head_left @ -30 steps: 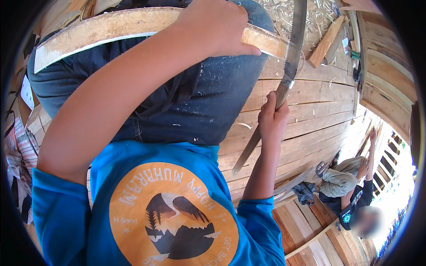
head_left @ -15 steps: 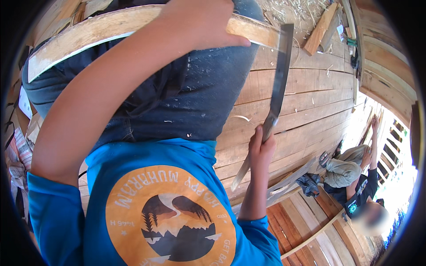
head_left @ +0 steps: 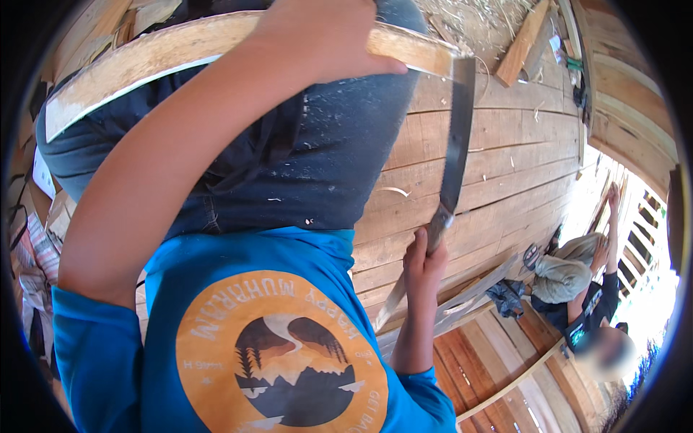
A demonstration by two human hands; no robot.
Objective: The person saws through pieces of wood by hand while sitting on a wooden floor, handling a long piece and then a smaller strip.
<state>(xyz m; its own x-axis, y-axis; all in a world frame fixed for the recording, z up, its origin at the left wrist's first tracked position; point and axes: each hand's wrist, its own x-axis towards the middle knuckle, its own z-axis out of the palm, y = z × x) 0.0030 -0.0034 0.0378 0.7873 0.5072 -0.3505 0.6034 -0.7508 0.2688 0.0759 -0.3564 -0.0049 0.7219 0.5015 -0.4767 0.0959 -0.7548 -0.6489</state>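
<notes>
Left hand gripping curved wooden strip, right hand holding machete

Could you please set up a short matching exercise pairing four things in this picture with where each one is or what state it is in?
Things:
1. curved wooden strip
2. long blade
3. short plank
4. wood shaving

Places or states:
A. lying loose on the floorboards beside the knee
B. gripped by the left hand
C. lying by the straw at the top
D. handle held in the right hand

Pairs: 1-B, 2-D, 3-C, 4-A
</notes>
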